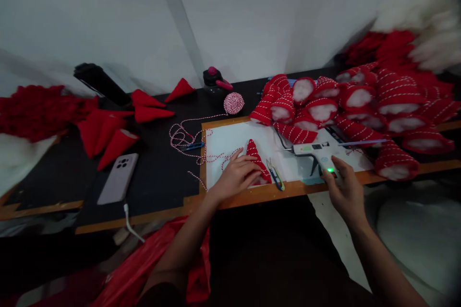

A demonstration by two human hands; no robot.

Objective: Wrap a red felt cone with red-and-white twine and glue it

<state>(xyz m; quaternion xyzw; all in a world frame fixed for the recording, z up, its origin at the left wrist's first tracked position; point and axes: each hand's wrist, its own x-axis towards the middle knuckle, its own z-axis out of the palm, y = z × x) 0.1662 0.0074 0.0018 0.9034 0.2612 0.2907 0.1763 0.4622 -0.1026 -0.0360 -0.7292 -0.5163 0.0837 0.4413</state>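
My left hand (237, 173) lies over a small red felt cone (253, 149), its fingers stretched out and slightly apart across the cone's side. Red-and-white twine (216, 156) runs near this hand. The cone rests on a white sheet (225, 136), with small thread snips (275, 175) just to its right. On the right, my right hand (345, 192) has its thumb and fingers closed about the rear end of a white glue gun (317, 151), where a green light glows. The gun lies on its side over the sheet, nozzle pointing left.
Many stuffed, twine-wrapped red cones (360, 96) are heaped at the right. A twine ball (234, 103) stands behind the sheet. Plain red cones (108, 134), a phone (118, 179) with a white cable and a black cylindrical object (101, 84) are at the left.
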